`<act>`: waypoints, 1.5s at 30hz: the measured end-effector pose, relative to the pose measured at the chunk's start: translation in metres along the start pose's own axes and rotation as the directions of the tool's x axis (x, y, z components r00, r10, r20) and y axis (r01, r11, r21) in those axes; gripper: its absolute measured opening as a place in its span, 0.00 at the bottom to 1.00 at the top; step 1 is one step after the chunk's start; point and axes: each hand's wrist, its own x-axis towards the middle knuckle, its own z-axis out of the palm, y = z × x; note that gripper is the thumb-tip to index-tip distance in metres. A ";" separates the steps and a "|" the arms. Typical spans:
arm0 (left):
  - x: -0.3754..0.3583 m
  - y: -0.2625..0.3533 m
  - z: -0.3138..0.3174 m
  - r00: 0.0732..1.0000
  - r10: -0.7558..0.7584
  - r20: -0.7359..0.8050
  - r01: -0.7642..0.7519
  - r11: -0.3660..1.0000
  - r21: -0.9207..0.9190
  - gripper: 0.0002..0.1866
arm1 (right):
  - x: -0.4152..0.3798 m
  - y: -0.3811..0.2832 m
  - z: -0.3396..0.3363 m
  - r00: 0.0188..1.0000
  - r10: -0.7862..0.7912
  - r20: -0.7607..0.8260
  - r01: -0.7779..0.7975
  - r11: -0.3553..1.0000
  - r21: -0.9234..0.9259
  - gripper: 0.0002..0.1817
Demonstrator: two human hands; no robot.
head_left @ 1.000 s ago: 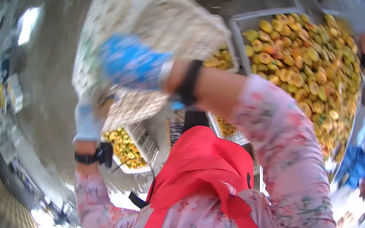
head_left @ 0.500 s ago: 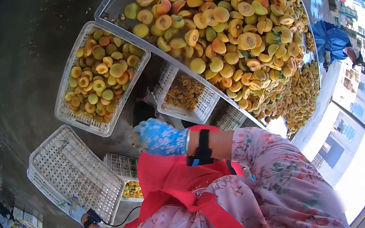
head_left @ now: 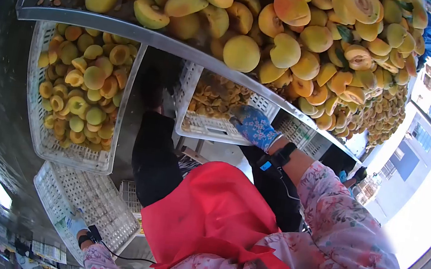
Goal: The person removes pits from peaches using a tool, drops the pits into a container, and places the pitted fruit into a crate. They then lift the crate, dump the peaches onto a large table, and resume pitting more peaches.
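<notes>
Blue-gloved, the right hand [head_left: 254, 126] has moved from mid-air to close its fingers on the rim of the fruit crate [head_left: 211, 128] under the table at 12 o'clock, while the left hand [head_left: 73, 223] at 7 o'clock still grips the lowered empty crate [head_left: 90, 202].
</notes>
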 end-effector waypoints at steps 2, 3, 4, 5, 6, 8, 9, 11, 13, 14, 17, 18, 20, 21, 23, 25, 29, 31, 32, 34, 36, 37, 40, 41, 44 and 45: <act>0.013 -0.019 0.019 0.997 0.019 -0.076 -0.019 1.000 0.011 0.24 | 0.042 0.014 0.019 0.979 -0.102 -0.176 0.109 0.994 0.031 0.18; 0.005 -0.009 0.010 0.997 0.030 -0.065 -0.032 0.999 -0.025 0.24 | 0.067 0.025 0.041 0.976 -0.072 -0.204 0.091 0.992 0.084 0.17; -0.010 0.016 -0.010 0.997 0.043 -0.059 -0.047 0.997 -0.066 0.24 | 0.089 0.030 0.054 0.971 -0.042 -0.237 0.075 0.988 0.134 0.17; -0.009 0.015 -0.003 0.995 0.067 -0.076 -0.073 0.994 -0.076 0.23 | 0.101 0.017 0.038 0.995 0.085 -0.058 -0.074 0.984 0.164 0.17; -0.010 0.013 0.004 0.992 0.089 -0.092 -0.097 0.991 -0.089 0.23 | 0.120 0.028 0.064 0.990 0.070 -0.122 -0.057 0.993 0.108 0.17; -0.028 0.054 -0.019 0.999 0.028 -0.030 -0.031 0.997 -0.076 0.20 | 0.136 0.031 0.082 0.987 0.103 -0.121 -0.089 0.989 0.116 0.17; -0.038 0.070 -0.027 0.999 -0.012 -0.034 0.011 0.999 -0.032 0.19 | 0.140 0.031 0.089 0.986 0.113 -0.120 -0.097 0.987 0.131 0.16; -0.033 0.072 -0.026 0.994 0.083 -0.076 -0.078 0.995 0.063 0.21 | 0.142 0.031 0.096 0.984 0.117 -0.135 -0.093 0.980 0.174 0.16; -0.011 0.021 0.008 0.959 0.250 -0.134 -0.232 0.963 0.135 0.24 | 0.144 0.032 0.094 0.981 0.106 -0.160 -0.070 0.974 0.215 0.15; 0.020 -0.020 0.038 0.956 0.245 -0.162 -0.218 0.962 0.167 0.24 | 0.143 0.031 0.091 0.978 0.095 -0.186 -0.050 0.971 0.235 0.15; 0.070 -0.032 0.063 0.956 0.215 -0.202 -0.158 0.952 0.263 0.25 | 0.126 0.028 0.080 0.960 0.038 -0.276 0.044 0.957 0.287 0.15; 0.064 -0.017 0.065 0.959 0.207 -0.196 -0.164 0.963 0.213 0.25 | 0.117 0.025 0.075 0.950 0.016 -0.313 0.084 0.949 0.303 0.15; 0.049 0.048 0.044 0.956 0.215 -0.199 -0.186 0.970 0.156 0.25 | 0.102 0.019 0.065 0.924 -0.035 -0.381 0.170 0.929 0.328 0.15; 0.046 0.074 0.034 0.952 0.227 -0.205 -0.200 0.969 0.143 0.25 | 0.095 0.016 0.061 0.911 -0.054 -0.409 0.205 0.919 0.338 0.15; 0.048 0.107 0.025 0.942 0.251 -0.221 -0.228 0.965 0.127 0.25 | 0.083 0.009 0.052 0.880 -0.100 -0.465 0.283 0.896 0.342 0.15; 0.054 0.127 0.021 0.932 0.273 -0.237 -0.253 0.961 0.111 0.24 | 0.072 0.003 0.047 0.849 -0.145 -0.508 0.346 0.880 0.326 0.15; 0.068 0.153 0.013 0.908 0.336 -0.251 -0.317 0.942 0.112 0.24 | 0.035 -0.012 0.036 0.796 -0.198 -0.572 0.430 0.850 0.304 0.14; 0.076 0.163 0.007 0.891 0.372 -0.261 -0.352 0.928 0.122 0.24 | 0.005 -0.021 0.023 0.763 -0.170 -0.623 0.437 0.847 0.303 0.13; 0.079 0.167 0.004 0.884 0.388 -0.261 -0.367 0.921 0.127 0.24 | -0.015 -0.021 0.019 0.744 -0.138 -0.654 0.436 0.842 0.317 0.12; 0.083 0.174 -0.004 0.874 0.419 -0.245 -0.393 0.907 0.149 0.24 | -0.068 -0.015 0.018 0.703 -0.076 -0.707 0.439 0.828 0.348 0.12; 0.089 0.177 -0.014 0.866 0.453 -0.211 -0.419 0.889 0.187 0.24 | -0.137 0.000 0.024 0.641 0.021 -0.767 0.412 0.834 0.367 0.13; 0.092 0.172 -0.019 0.864 0.469 -0.182 -0.430 0.877 0.217 0.24 | -0.171 0.006 0.033 0.615 0.149 -0.774 0.357 0.823 0.442 0.14; 0.103 0.144 -0.052 0.839 0.518 0.166 -0.535 0.732 0.422 0.24 | -0.251 0.018 0.079 0.403 0.452 -0.796 0.197 0.806 0.558 0.15; 0.101 0.139 -0.069 0.780 0.558 0.285 -0.619 0.619 0.482 0.24 | -0.266 0.022 0.103 0.343 0.541 -0.768 0.296 0.713 0.635 0.15; -0.026 0.218 -0.143 0.457 0.823 -0.338 -0.733 0.564 0.380 0.21 | -0.279 -0.002 0.129 0.310 0.759 -0.573 0.592 0.317 0.741 0.15; -0.081 0.263 -0.173 0.351 0.745 -0.567 -0.859 0.498 0.122 0.20 | -0.273 -0.008 0.132 0.316 0.759 -0.569 0.662 0.253 0.705 0.15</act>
